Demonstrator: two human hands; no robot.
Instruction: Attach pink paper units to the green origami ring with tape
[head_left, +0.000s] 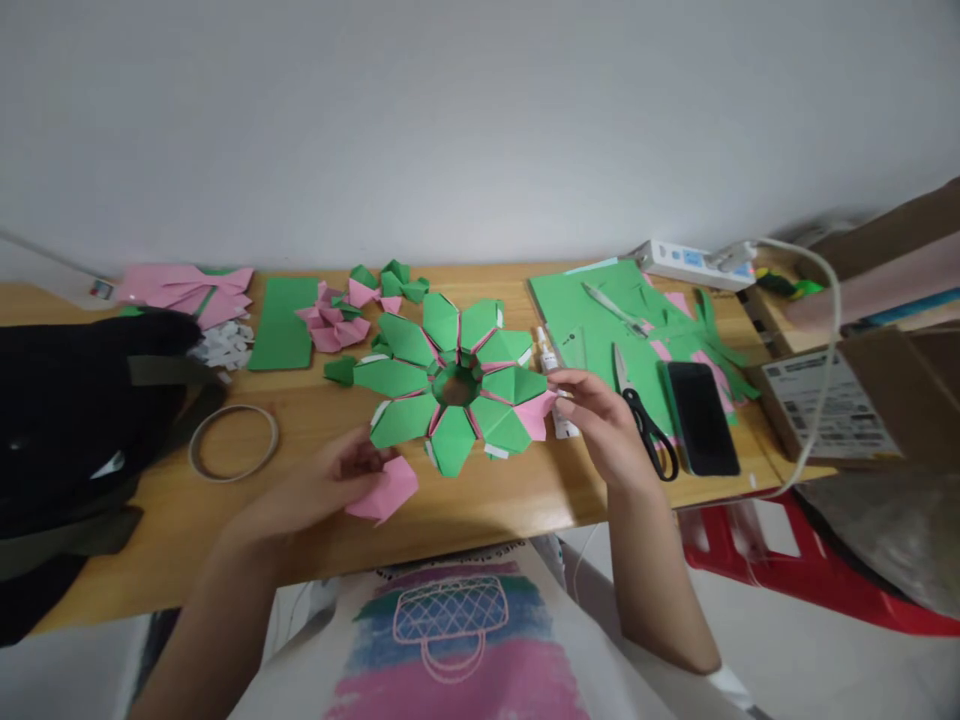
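A ring-shaped paper flower (405, 375) with green petals and an open middle is in front of me above the table. Pink paper and white tabs show between and behind its petals. My right hand (611, 430) grips the flower's right edge, where a pink folded flap (535, 413) sticks out. At the lower left, my left hand (349, 470) has its thumb and fingers closed on a pink folded paper piece (390, 490). That piece lies right beside a lower petal; whether it is joined to the flower is hidden by my fingers.
Behind lie folded pink-and-green pieces (334, 320) and green paper (285, 320). A tape roll (234, 443) and black bag (67, 400) are left. Rightward are a glue tube (564, 428), scissors (643, 415), a phone (701, 418), a power strip (694, 264) and a cardboard box (862, 400).
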